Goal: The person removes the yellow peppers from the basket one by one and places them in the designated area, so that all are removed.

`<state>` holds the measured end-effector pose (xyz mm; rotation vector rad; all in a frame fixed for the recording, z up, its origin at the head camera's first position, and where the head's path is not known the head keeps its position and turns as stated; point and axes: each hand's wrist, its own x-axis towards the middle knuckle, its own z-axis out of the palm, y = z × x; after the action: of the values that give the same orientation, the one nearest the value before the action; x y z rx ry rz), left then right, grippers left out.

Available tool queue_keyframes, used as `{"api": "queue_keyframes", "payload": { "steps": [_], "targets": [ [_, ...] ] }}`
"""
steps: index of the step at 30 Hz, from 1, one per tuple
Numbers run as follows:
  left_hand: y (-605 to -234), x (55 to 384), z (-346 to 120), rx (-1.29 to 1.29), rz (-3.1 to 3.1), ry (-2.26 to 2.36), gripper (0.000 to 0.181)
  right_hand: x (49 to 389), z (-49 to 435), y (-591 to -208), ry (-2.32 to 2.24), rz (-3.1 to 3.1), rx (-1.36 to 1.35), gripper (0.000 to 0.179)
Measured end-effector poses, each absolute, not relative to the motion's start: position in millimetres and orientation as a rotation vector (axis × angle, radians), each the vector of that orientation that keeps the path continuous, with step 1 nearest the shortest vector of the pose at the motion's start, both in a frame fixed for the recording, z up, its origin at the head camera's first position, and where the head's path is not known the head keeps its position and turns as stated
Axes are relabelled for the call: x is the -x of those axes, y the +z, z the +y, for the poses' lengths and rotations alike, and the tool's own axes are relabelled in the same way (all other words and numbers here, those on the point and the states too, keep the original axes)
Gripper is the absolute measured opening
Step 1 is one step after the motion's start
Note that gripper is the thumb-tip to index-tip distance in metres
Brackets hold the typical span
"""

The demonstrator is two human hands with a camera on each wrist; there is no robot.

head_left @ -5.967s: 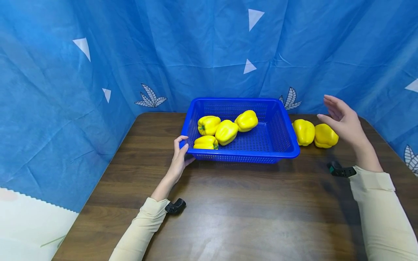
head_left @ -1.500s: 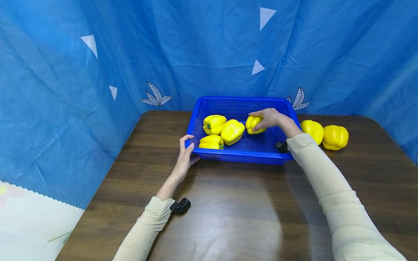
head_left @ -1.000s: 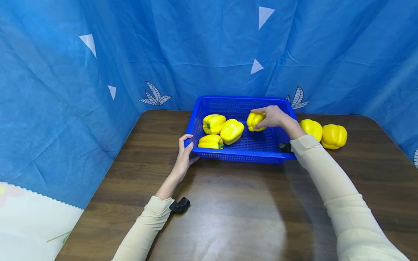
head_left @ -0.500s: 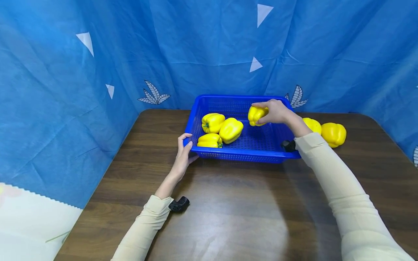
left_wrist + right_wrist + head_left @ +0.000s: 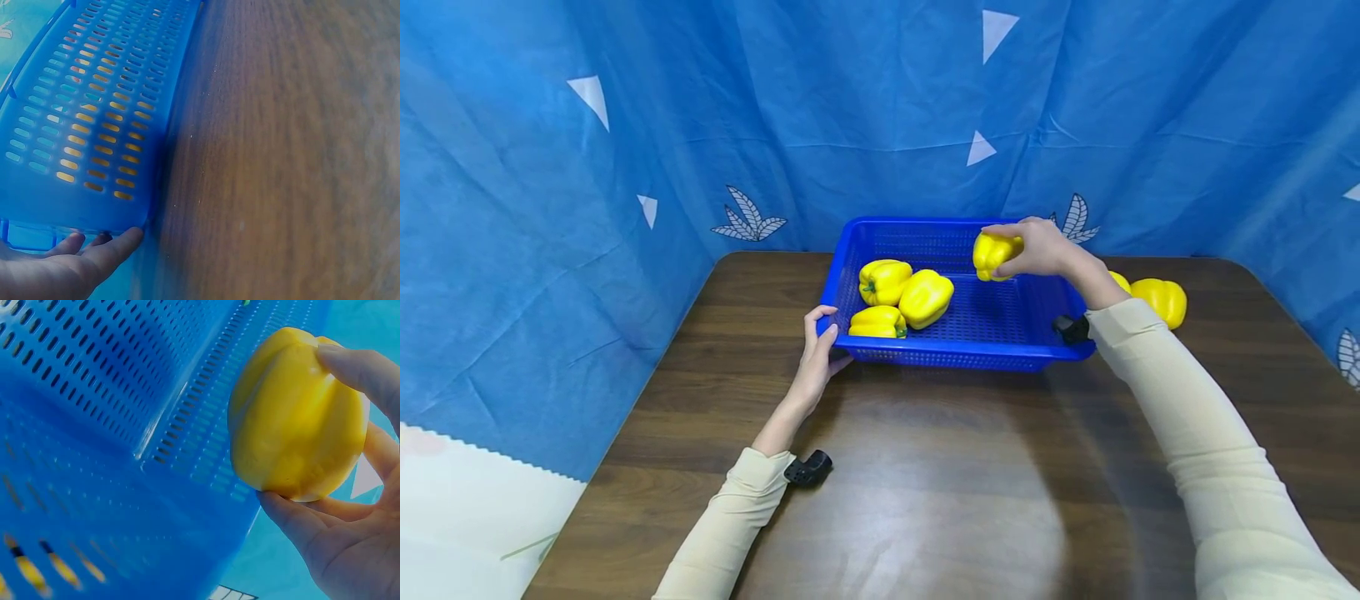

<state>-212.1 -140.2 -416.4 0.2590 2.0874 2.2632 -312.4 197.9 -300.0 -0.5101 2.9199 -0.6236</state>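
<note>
In the head view, a blue perforated plastic basket [image 5: 970, 343] stands at the far side of the table. My left hand [image 5: 812, 362] holds its near left corner, thumb on the rim; the left wrist view shows fingers [image 5: 115, 253] against the basket's end. My right hand [image 5: 1048, 250] grips a yellow bell pepper [image 5: 992, 257] between thumb and fingers, raised over the basket's right half. The right wrist view shows this bell pepper [image 5: 297, 419] up off the basket floor. Three more yellow bell peppers [image 5: 927, 298] lie in the basket's left half.
Right of the basket, two yellow bell peppers [image 5: 1161, 301] sit on the brown wooden table [image 5: 925, 467], one partly hidden by my right arm. A blue patterned curtain [image 5: 880, 100] hangs directly behind the basket and along the left side.
Six seconds ago my right hand was empty above the outer peppers. It then took hold of the basket's rightmost bell pepper and has since lifted it. My left hand stays on the corner.
</note>
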Motion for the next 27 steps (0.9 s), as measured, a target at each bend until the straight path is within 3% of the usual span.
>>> {"api": "queue_keyframes", "payload": {
  "steps": [27],
  "targets": [
    [-415, 211, -140, -0.246, 2.104, 2.245, 0.028, 285, 242, -290, -0.856, 3.026, 0.65, 0.071]
  ]
}}
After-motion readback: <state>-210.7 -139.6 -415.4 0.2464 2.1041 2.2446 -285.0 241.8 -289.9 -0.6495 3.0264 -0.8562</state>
